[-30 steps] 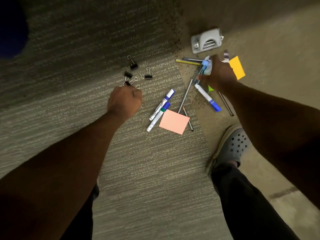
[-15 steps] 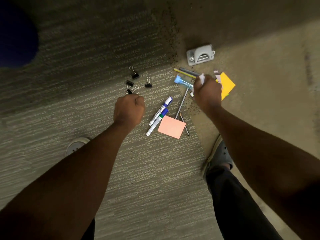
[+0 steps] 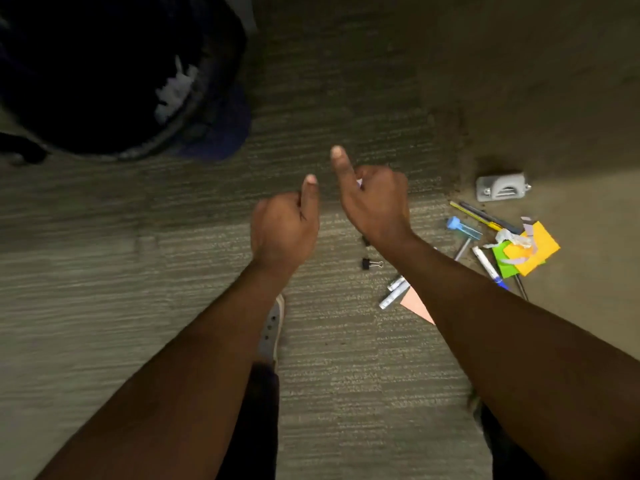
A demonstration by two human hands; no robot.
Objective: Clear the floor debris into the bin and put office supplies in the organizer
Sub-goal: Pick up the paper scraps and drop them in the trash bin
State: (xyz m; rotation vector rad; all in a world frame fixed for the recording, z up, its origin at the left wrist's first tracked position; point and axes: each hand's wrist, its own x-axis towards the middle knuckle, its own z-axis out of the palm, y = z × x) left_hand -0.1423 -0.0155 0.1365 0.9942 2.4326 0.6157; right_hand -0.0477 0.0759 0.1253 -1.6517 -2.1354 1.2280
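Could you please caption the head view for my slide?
Both fists, left hand and right hand, raised between dark bin and scattered supplies.

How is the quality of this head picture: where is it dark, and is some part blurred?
Head view: dim overall; the bin at upper left is almost black, only pale scraps inside it show. The carpet on the left is smeared by motion blur. The left hand and right hand are soft-edged. The orange note at right stays bright and readable.
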